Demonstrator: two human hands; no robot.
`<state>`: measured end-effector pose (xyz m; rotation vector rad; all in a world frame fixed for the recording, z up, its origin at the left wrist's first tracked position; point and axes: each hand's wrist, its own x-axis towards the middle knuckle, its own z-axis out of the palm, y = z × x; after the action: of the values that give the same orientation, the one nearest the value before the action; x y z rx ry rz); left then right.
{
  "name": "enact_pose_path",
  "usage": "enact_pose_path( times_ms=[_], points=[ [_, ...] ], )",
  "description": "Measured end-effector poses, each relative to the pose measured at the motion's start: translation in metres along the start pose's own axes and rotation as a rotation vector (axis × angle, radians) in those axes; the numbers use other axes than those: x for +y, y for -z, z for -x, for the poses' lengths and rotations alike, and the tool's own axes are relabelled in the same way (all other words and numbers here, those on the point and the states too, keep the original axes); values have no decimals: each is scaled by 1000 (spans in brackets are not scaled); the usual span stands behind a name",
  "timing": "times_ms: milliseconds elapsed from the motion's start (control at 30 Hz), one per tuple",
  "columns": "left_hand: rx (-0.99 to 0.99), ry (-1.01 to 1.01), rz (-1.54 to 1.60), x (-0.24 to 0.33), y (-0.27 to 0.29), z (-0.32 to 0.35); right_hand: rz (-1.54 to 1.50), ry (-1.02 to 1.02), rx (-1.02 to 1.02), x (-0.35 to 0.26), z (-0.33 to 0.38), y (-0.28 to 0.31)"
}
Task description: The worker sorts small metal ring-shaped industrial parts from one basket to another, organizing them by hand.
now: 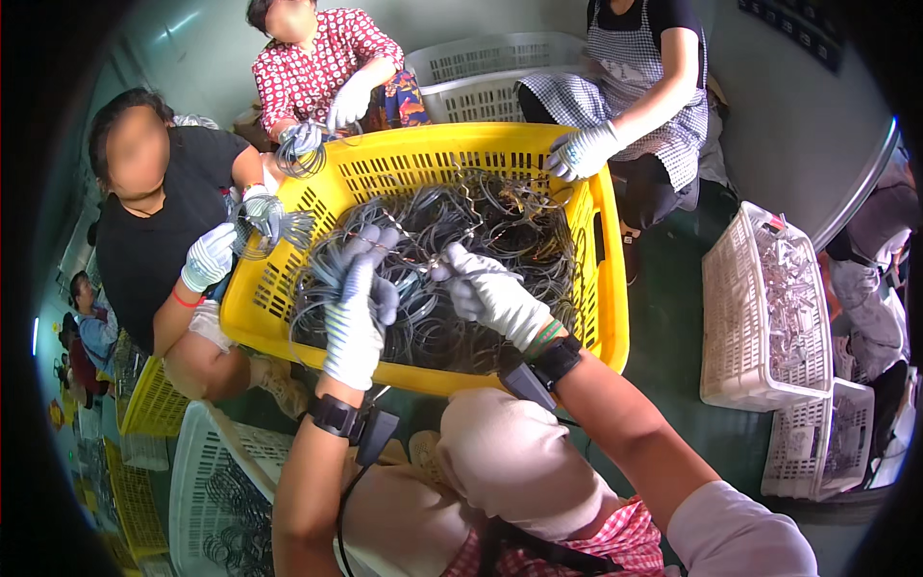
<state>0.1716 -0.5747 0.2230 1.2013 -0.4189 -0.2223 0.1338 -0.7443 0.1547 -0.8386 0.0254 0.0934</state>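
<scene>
A large yellow plastic basket point(617, 317) stands in front of my knees, filled with a tangle of grey and black cables point(450, 338). Both my hands wear white gloves with grey fingers. Over the basket's left half, my left hand point(358, 313) is closed around a bunch of thin grey cables. To its right, my right hand point(492, 296) has its fingers pinched together around a cable end. A thin reddish twisted wire point(413, 252) runs between my two hands. My fingers partly hide the held ends.
Three co-workers in gloves sit around the basket; one at left holds a cable coil point(264, 226), another at the back holds looped cable point(302, 159). A white basket point(726, 327) of small pale parts stands at right. A pale basket point(192, 481) with dark coils sits at lower left.
</scene>
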Motion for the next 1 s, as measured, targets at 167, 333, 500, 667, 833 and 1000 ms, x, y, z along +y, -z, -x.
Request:
enact_pose_path(
  times_ms=[167, 333, 500, 667, 833, 1000],
  points=[
    [455, 178, 37, -9, 44, -11, -85, -53, -238, 10, -1, -8],
    [302, 196, -7, -8, 39, -8, 114, -111, -269, 2, 9, -11],
    [364, 304, -53, -15, 47, -7, 87, -141, -259, 1, 12, -12],
    [275, 497, 195, -30, 46, -7, 82, -22, -371, 0, 11, -4],
    [283, 496, 212, -34, 39, -1, 84, 1, -341, -4, 15, -16],
    [337, 252, -49, -7, 39, -10, 115, -12, -279, -5, 12, -17]
  ],
)
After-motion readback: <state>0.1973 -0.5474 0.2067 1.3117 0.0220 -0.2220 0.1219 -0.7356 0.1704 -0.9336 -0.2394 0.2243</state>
